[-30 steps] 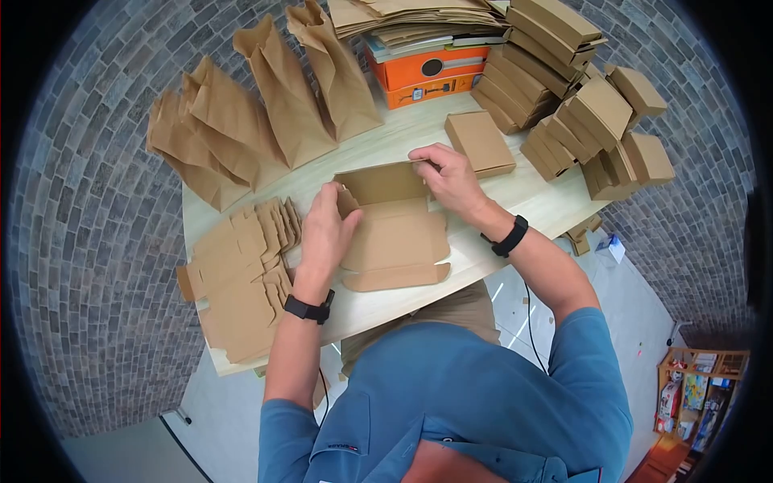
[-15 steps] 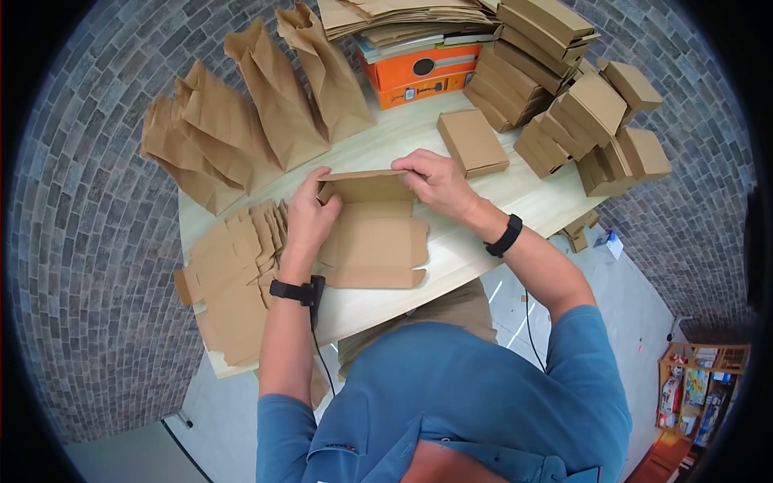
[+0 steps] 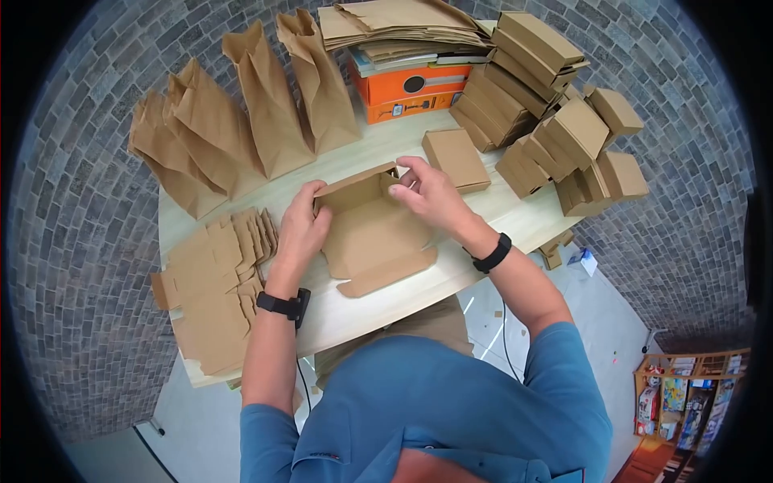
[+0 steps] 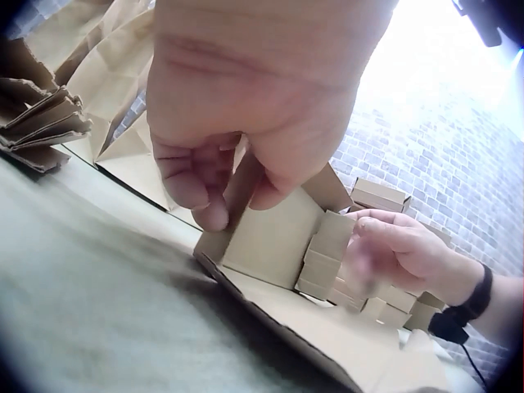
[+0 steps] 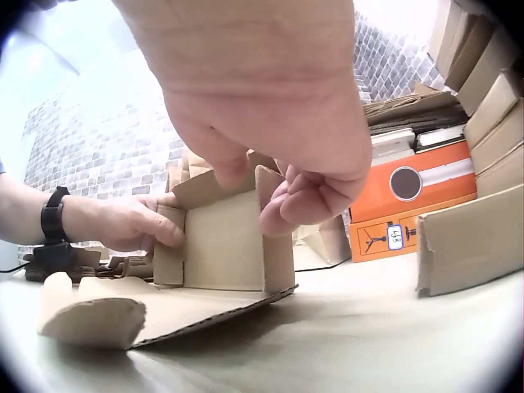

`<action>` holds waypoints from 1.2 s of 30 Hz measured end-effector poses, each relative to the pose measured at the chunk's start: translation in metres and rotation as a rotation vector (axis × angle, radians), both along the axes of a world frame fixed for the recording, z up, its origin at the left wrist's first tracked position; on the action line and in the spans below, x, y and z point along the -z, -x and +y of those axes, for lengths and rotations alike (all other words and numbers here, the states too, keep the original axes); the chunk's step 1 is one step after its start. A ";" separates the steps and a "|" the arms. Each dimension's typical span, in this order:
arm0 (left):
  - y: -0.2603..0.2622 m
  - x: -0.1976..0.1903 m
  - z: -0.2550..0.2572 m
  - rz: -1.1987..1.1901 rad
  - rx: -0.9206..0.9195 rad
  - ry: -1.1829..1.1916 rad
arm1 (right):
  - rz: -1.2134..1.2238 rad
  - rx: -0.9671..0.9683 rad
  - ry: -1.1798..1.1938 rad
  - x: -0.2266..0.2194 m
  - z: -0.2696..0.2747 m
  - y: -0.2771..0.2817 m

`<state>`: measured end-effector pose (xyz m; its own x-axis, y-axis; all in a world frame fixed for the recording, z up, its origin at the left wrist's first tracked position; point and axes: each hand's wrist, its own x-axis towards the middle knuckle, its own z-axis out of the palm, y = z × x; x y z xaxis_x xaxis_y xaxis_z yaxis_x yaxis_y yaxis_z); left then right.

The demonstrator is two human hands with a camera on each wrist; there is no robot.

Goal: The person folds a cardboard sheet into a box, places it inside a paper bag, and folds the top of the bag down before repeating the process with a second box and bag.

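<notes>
A partly folded cardboard box (image 3: 374, 237) lies on the table in front of the person, its back wall standing and its front flap spread toward the body. My left hand (image 3: 299, 229) grips the back left corner, thumb inside and fingers outside, as the left wrist view shows. At the back right corner, my right hand (image 3: 436, 197) has its thumb and curled fingers on either side of the upright corner. In the right wrist view the short side walls (image 5: 277, 262) stand bent up beside the back wall.
Flat cardboard blanks (image 3: 211, 282) are stacked at the left. Brown paper bags (image 3: 274, 105) stand behind them. A closed box (image 3: 457, 157) lies beyond the right hand, near piled boxes (image 3: 555, 137). Orange boxes (image 3: 411, 92) at the back bear flat cardboard (image 3: 403, 20).
The back wall has tilted up and its top strip has folded over. The right end is now bent up into a corner, with the right hand shifted round it. The head view has shifted.
</notes>
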<state>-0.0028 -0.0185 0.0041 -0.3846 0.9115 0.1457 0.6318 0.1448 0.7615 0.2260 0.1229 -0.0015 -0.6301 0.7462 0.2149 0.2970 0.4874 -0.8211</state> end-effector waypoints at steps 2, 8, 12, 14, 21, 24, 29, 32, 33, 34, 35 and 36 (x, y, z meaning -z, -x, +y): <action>0.002 0.006 0.001 0.009 0.036 -0.008 | -0.004 0.024 -0.054 -0.002 -0.001 0.005; 0.001 0.011 0.002 0.023 -0.015 -0.234 | 0.014 0.012 -0.427 0.009 0.004 0.012; 0.003 0.006 -0.004 0.019 0.104 -0.173 | -0.013 -0.038 -0.434 0.010 0.003 0.009; 0.006 0.007 -0.005 -0.032 0.118 -0.152 | -0.008 -0.055 -0.355 0.001 -0.002 0.008; 0.020 0.000 -0.008 -0.480 0.127 0.041 | 0.023 -0.148 -0.325 -0.008 0.002 0.006; 0.017 -0.010 -0.010 -0.643 0.091 0.124 | -0.012 -0.060 -0.111 -0.010 -0.002 0.006; 0.016 -0.036 -0.016 -0.563 0.085 0.584 | 0.019 -0.067 0.293 -0.002 0.006 0.004; 0.019 -0.034 -0.015 -0.532 0.152 0.626 | -0.066 -0.112 0.439 -0.007 0.014 -0.003; 0.017 -0.034 -0.016 -0.532 0.159 0.624 | -0.164 -0.127 0.465 -0.011 0.014 -0.004; 0.014 -0.037 -0.018 -0.554 0.139 0.594 | -0.165 -0.123 0.462 -0.013 0.014 -0.004; 0.012 -0.039 -0.020 -0.577 0.118 0.565 | -0.190 -0.097 0.580 -0.015 0.013 -0.004; 0.012 -0.037 -0.020 -0.577 0.121 0.564 | -0.215 -0.072 0.699 -0.016 0.011 -0.004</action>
<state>-0.0147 -0.0386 0.0413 -0.1527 0.8285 -0.5388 0.1980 0.5598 0.8047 0.2297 0.1341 0.0147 -0.6575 0.6188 -0.4300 0.4734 -0.1048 -0.8746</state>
